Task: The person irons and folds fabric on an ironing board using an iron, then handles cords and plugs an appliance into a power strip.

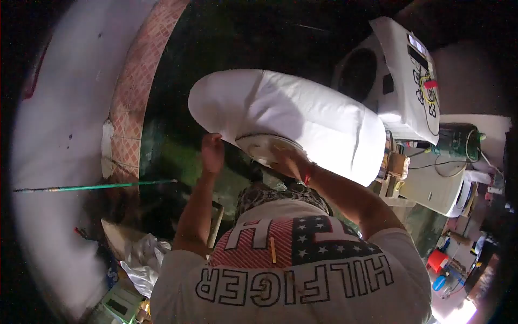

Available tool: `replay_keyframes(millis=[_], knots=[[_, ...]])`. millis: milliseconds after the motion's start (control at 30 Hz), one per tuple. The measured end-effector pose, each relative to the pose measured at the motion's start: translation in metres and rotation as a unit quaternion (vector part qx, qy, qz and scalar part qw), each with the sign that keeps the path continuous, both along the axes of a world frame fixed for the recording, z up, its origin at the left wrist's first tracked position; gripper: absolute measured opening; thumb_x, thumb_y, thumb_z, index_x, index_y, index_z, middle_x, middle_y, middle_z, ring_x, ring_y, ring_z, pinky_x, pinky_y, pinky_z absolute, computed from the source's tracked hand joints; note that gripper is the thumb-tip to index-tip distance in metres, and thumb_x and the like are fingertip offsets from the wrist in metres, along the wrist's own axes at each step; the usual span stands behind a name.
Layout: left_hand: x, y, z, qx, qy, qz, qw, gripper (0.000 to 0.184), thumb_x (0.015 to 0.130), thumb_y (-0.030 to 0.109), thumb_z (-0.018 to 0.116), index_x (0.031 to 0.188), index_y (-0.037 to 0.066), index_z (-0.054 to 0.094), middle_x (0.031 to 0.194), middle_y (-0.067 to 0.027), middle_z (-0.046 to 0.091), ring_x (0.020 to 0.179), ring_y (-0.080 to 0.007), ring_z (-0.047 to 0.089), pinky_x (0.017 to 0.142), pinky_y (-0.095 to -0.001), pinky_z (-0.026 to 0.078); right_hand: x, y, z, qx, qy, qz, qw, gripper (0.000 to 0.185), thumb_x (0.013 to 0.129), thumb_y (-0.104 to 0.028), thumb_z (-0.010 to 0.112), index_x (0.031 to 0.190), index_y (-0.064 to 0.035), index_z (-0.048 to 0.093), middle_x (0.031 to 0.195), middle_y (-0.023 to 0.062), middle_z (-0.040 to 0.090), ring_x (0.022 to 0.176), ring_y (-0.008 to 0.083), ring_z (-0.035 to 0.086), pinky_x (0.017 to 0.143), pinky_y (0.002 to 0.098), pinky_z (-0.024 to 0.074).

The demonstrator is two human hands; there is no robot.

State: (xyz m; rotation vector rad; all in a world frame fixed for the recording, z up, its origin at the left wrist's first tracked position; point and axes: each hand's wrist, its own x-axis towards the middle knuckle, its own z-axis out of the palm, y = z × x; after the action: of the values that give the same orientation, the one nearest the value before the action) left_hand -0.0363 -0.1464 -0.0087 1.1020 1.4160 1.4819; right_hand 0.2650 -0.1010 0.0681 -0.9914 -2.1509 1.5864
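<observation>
A long white cloth-covered board point(318, 119), shaped like an ironing board with a rounded left end, lies across in front of me. At its near edge is a pale oval piece with a dark rim point(256, 147); I cannot tell its kind. My right hand point(288, 162), with a red band at the wrist, lies on this oval piece, fingers stretched over it. My left hand point(212, 152) is raised beside the board's near edge, left of the oval piece. Its fingers are curled closed, and what they hold, if anything, is hidden.
A white machine point(399, 81) with a phone and a yellow cord on it stands at the back right. A thin green stick point(102, 186) juts out at left. A silvery plastic bag point(145, 262) is at lower left. Boxes and tools crowd the right side.
</observation>
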Motion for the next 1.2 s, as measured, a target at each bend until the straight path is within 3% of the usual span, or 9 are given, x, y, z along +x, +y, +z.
replay_keyframes(millis=[67, 100, 300, 500, 533, 600, 767, 1033, 1200], knots=[[0.029, 0.006, 0.043, 0.080, 0.323, -0.098, 0.938, 0.021, 0.077, 0.015, 0.061, 0.097, 0.009, 0.057, 0.099, -0.0076, 0.056, 0.093, -0.0208, 0.051, 0.078, -0.0354, 0.042, 0.025, -0.004, 0.013, 0.267, -0.166, 0.039, 0.949, 0.054, 0.081, -0.029, 0.059, 0.126, -0.0066, 0.040, 0.110, 0.0211, 0.055, 0.097, 0.0333, 0.057, 0.084, 0.0397, 0.0461], [0.039, 0.009, 0.061, 0.109, 0.508, -0.164, 0.838, 0.023, 0.075, 0.015, 0.062, 0.097, 0.011, 0.057, 0.101, -0.0079, 0.055, 0.095, -0.0231, 0.050, 0.080, -0.0375, 0.041, 0.042, -0.006, 0.034, 0.239, -0.174, 0.007, 0.955, 0.054, 0.081, -0.029, 0.058, 0.126, -0.0061, 0.041, 0.109, 0.0225, 0.056, 0.096, 0.0345, 0.057, 0.083, 0.0406, 0.0466], [0.048, 0.026, 0.031, 0.165, 0.566, -0.229, 0.775, 0.026, 0.071, 0.019, 0.066, 0.095, 0.013, 0.057, 0.101, -0.0081, 0.055, 0.096, -0.0294, 0.052, 0.084, -0.0424, 0.040, 0.173, -0.059, 0.080, -0.065, -0.371, -0.227, 0.898, 0.057, 0.083, -0.041, 0.057, 0.123, -0.0035, 0.044, 0.103, 0.0219, 0.060, 0.095, 0.0345, 0.060, 0.082, 0.0399, 0.0478], [0.033, 0.054, -0.002, 0.064, 0.459, -0.130, 0.876, 0.030, 0.078, 0.024, 0.064, 0.100, 0.005, 0.056, 0.104, -0.0160, 0.056, 0.098, -0.0340, 0.052, 0.084, -0.0473, 0.041, 0.208, -0.097, 0.077, -0.008, -0.322, -0.334, 0.886, 0.050, 0.082, -0.031, 0.056, 0.121, -0.0028, 0.044, 0.088, 0.0242, 0.062, 0.084, 0.0374, 0.062, 0.071, 0.0405, 0.0488], [0.037, 0.064, 0.000, 0.020, 0.448, -0.115, 0.886, 0.030, 0.079, 0.025, 0.063, 0.100, 0.004, 0.056, 0.102, -0.0178, 0.056, 0.097, -0.0353, 0.053, 0.082, -0.0474, 0.041, 0.207, -0.101, 0.040, 0.001, -0.226, -0.355, 0.907, 0.066, 0.080, -0.048, 0.058, 0.124, -0.0017, 0.043, 0.091, 0.0249, 0.062, 0.084, 0.0379, 0.062, 0.073, 0.0408, 0.0490], [0.054, 0.092, 0.006, -0.069, 0.422, -0.080, 0.900, 0.033, 0.082, 0.028, 0.060, 0.102, 0.001, 0.055, 0.098, -0.0213, 0.058, 0.095, -0.0377, 0.054, 0.080, -0.0476, 0.042, 0.136, -0.066, 0.095, -0.079, -0.322, -0.290, 0.898, 0.067, 0.079, -0.048, 0.058, 0.124, -0.0017, 0.041, 0.093, 0.0250, 0.061, 0.086, 0.0378, 0.061, 0.075, 0.0433, 0.0479], [0.077, 0.146, -0.007, -0.230, 0.428, -0.054, 0.872, 0.042, 0.086, 0.040, 0.053, 0.100, 0.000, 0.057, 0.088, -0.0197, 0.062, 0.083, -0.0347, 0.059, 0.073, -0.0433, 0.046, 0.040, -0.017, 0.046, 0.041, -0.364, -0.199, 0.909, 0.041, 0.087, -0.030, 0.046, 0.117, -0.0032, 0.040, 0.085, 0.0264, 0.061, 0.079, 0.0364, 0.063, 0.067, 0.0462, 0.0504], [0.068, 0.144, -0.006, -0.237, 0.351, -0.074, 0.903, 0.037, 0.084, 0.037, 0.057, 0.090, 0.001, 0.061, 0.083, -0.0130, 0.064, 0.076, -0.0246, 0.060, 0.068, -0.0372, 0.046, 0.182, -0.001, 0.040, -0.110, -0.096, -0.572, 0.807, 0.039, 0.081, -0.033, 0.058, 0.092, 0.0033, 0.049, 0.083, 0.0244, 0.063, 0.078, 0.0350, 0.064, 0.066, 0.0401, 0.0499], [0.064, 0.159, -0.006, -0.334, 0.245, -0.062, 0.908, 0.034, 0.080, 0.034, 0.060, 0.087, 0.001, 0.063, 0.080, -0.0137, 0.065, 0.076, -0.0263, 0.063, 0.067, -0.0400, 0.047, 0.188, -0.052, 0.058, -0.059, -0.236, -0.552, 0.797, 0.053, 0.080, -0.038, 0.057, 0.104, 0.0087, 0.050, 0.087, 0.0268, 0.060, 0.078, 0.0295, 0.063, 0.064, 0.0419, 0.0475]])
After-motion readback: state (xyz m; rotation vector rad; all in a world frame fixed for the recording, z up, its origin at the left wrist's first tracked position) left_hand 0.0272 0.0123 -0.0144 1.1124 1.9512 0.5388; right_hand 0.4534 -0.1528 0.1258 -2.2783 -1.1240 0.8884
